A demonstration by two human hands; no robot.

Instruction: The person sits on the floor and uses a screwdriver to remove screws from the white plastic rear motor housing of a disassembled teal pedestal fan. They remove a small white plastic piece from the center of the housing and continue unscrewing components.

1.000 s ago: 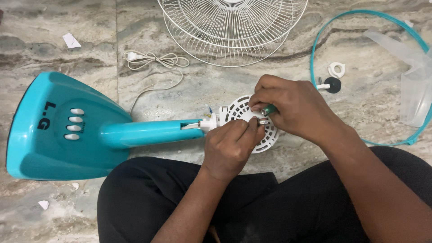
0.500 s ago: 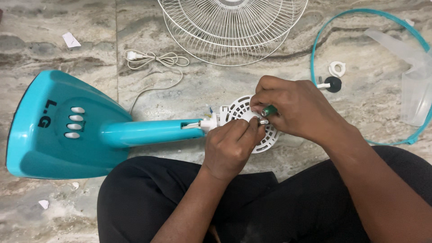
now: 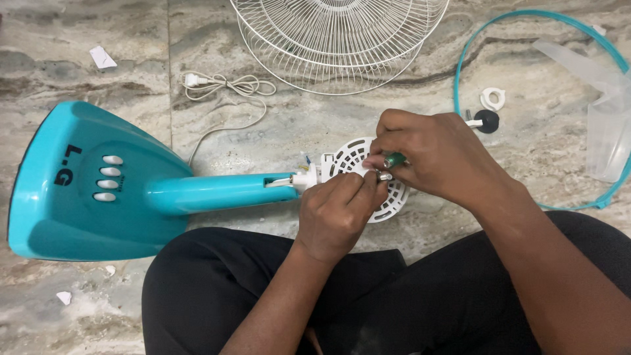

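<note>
Teal pedestal fan base (image 3: pixel 98 184) lying on its side on the marble floor (image 3: pixel 39 52), stem (image 3: pixel 217 192) pointing right toward a white perforated motor cover (image 3: pixel 351 158). Left hand (image 3: pixel 338 210) curled against the near edge of the cover, fingers closed on it. Right hand (image 3: pixel 437 154) closed around a green-handled screwdriver (image 3: pixel 394 159), metal tip (image 3: pixel 384 175) at the cover, just beside the left fingertips. Coloured wires (image 3: pixel 305 160) showing at the joint between stem and cover. White wire guard (image 3: pixel 338 39) at the top, well apart from the hands. Coiled white power cord (image 3: pixel 223 85) left of the guard. Teal rim ring (image 3: pixel 470 72) at right, enclosing a translucent blade (image 3: pixel 608 131), a white nut (image 3: pixel 493 98) and a black knob (image 3: pixel 487 121). Paper scraps (image 3: pixel 103 57) on the floor at left. Black trousers (image 3: pixel 263 296) across the bottom.
</note>
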